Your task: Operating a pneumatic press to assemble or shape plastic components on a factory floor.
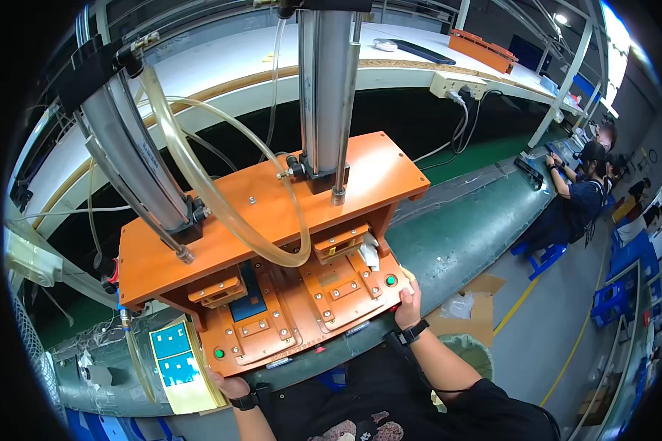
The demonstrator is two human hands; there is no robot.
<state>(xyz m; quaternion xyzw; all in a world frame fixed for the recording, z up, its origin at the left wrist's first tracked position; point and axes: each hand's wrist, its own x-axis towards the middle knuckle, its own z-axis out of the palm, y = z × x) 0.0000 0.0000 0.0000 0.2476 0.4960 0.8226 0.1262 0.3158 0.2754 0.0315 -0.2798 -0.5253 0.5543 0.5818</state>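
1. You are standing at an orange pneumatic press fixture [272, 213], both hands resting at the front edge of its base plate [301, 316].
2. Your left hand [226, 384] is sitting at the lower left corner of the base, just below the left green push button [218, 353]; its fingers are curling under the edge, and I cannot tell whether they are spread or closed.
3. Your right hand [407, 305] is lying against the right corner, thumb pointing up just beside the right green push button [390, 280], the other fingers pressed together along the plate's side.
4. A blue flat part [248, 303] is lying in the left nest under the upper plate; the right nest [336, 281] is showing only orange blocks.
5. The risk, as I judge it: two air cylinders [324, 88] are standing over the upper plate, so any fingertip straying inward from the edge could be caught when it comes down.
6. The clear hose [198, 173] is looping low across the front and could snag.
7. A sheet with blue squares [173, 351] is lying near your left wrist; a brush of the arm could knock it off.
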